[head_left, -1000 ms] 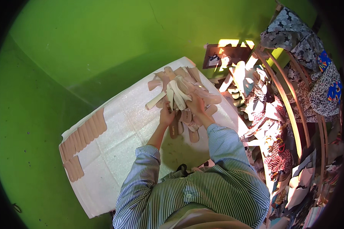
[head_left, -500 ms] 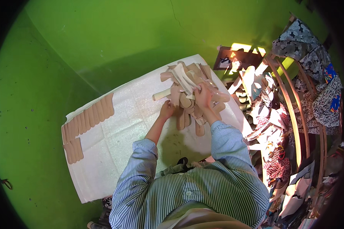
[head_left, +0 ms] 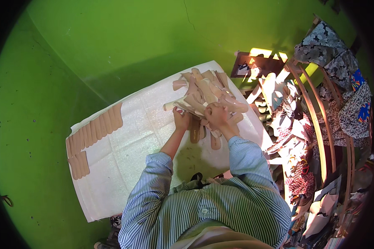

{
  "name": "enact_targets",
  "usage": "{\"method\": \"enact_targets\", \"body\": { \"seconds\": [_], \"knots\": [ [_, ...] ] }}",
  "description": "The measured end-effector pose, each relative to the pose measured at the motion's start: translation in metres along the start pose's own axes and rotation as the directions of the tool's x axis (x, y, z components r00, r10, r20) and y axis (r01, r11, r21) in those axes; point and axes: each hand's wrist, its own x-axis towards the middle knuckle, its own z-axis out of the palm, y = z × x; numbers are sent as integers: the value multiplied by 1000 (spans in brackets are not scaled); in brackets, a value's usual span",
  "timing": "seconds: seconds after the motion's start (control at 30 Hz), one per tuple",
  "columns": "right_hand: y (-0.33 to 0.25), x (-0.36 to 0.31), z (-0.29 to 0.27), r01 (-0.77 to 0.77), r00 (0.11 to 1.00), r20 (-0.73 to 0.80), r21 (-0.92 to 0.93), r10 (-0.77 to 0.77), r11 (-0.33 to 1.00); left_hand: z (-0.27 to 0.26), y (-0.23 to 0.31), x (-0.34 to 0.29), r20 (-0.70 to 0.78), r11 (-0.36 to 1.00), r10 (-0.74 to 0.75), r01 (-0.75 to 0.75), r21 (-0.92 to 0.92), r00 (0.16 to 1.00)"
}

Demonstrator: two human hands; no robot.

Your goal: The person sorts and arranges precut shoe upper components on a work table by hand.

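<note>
A loose heap of beige and tan shoe insoles (head_left: 203,89) lies on the white-covered table (head_left: 141,153). At the heap's near left edge, my left hand (head_left: 181,120) is closed with its fingertips on the edge of an insole. My right hand (head_left: 216,115) is closed over the near middle of the heap, gripping an insole; its fingers partly hide what is beneath. Two darker insoles stick out toward me below the hands. To the left, an overlapping row of tan insoles (head_left: 96,126) runs along the far edge, with a shorter row (head_left: 79,165) nearer me.
A green wall (head_left: 124,37) rises behind the table and along its left. At the right stand curved wooden rails (head_left: 316,120) beside a sunlit jumble of patterned fabric and scraps (head_left: 295,137). A brown tray-like box (head_left: 257,64) sits beyond the far right corner.
My right hand has come down and slightly left, turning over the heap. Insoles that stood raised under it now lie flatter. My left hand has shifted only a little.
</note>
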Motion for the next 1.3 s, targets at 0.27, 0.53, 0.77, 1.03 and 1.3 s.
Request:
{"method": "enact_targets", "body": {
  "seconds": [0.27, 0.53, 0.77, 1.03, 1.3],
  "knots": [
    [36, 28, 25, -268, 949, -138, 112, 282, 957, -18, -11, 14, -105, 987, 3, 14, 162, 994],
    [37, 44, 42, -80, 922, -226, 681, 313, 728, -29, 6, 13, 124, 909, -222, 251, -334, 967],
    [9, 46, 59, -66, 970, -42, 903, 240, 425, -34, 1, 9, -404, 848, 237, 14, 530, 884],
    [-22, 30, 55, -145, 981, 192, 789, -15, 597, -38, 19, 6, -41, 977, -38, 46, 207, 998],
    [-21, 11, 39, -95, 958, -281, -144, 51, 985, -55, -10, 13, -160, 940, 183, -125, 318, 970]
  ]
}}
